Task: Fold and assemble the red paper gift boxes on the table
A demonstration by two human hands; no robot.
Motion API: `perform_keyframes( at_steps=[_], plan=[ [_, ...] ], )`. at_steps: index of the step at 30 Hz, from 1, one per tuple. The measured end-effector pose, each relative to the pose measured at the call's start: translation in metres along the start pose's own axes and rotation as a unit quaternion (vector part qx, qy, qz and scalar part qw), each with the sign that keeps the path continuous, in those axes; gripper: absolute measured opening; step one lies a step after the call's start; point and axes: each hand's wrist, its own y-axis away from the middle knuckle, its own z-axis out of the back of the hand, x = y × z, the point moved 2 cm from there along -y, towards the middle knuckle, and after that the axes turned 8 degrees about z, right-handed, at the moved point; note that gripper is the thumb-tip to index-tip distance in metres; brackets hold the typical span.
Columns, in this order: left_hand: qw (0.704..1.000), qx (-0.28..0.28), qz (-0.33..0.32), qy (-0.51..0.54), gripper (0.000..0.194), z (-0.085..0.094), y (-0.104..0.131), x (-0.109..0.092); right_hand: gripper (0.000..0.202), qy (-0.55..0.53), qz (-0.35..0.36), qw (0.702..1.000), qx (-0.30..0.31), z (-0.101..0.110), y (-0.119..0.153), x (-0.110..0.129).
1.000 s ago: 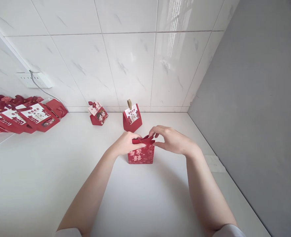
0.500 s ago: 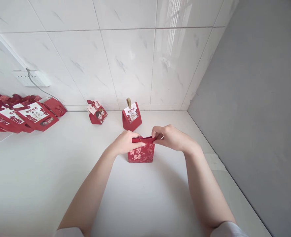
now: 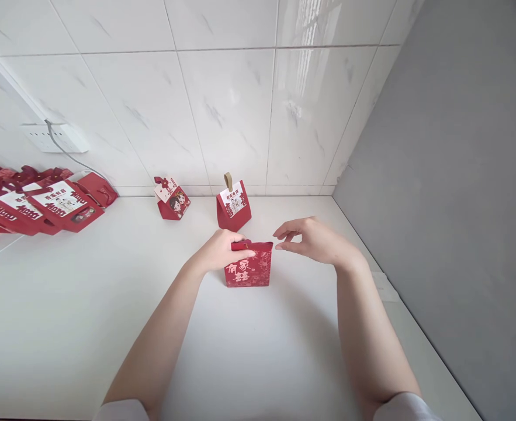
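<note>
Upright on the desk [image 3: 258, 351], the red bag [image 3: 248, 270] is steadied by the left hand [image 3: 223, 251], fingers clamped on its top edge, while the right hand's [image 3: 317, 238] parted fingers hover beside it.

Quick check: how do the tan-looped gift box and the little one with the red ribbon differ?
The tan-looped gift box looks larger than the red-ribboned gift box. The tan-looped gift box has an upright loop on top; the red-ribboned gift box has a dark red ribbon. The first shows a white label with red characters; the second, cartoon faces on red. Both are mainly red and stand on the white countertop.
</note>
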Motion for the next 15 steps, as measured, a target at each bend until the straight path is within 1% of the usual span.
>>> perform_keyframes(
  at_steps=[2,5,10,13,15],
  plan=[
    [1.0,-0.003,0.008,-0.005,0.034,0.0,0.0,0.002,0.016,-0.003,0.01,1.0,0.017,-0.007,-0.004,0.004],
    [1.0,-0.008,0.011,0.001,0.038,-0.001,-0.001,0.005,0.021,-0.003,0.0,1.0,0.028,-0.013,-0.008,0.006],
    [1.0,0.006,0.017,0.007,0.04,-0.001,-0.002,0.007,0.023,0.004,-0.015,0.999,0.034,-0.014,-0.008,0.004],
    [1.0,0.01,0.027,-0.002,0.04,0.0,-0.001,0.005,0.022,0.007,0.004,0.999,0.036,-0.014,-0.008,0.005],
    [1.0,0.003,0.008,-0.007,0.034,0.002,0.001,0.0,0.02,0.008,0.024,0.999,0.031,-0.015,-0.008,0.005]
  ],
)
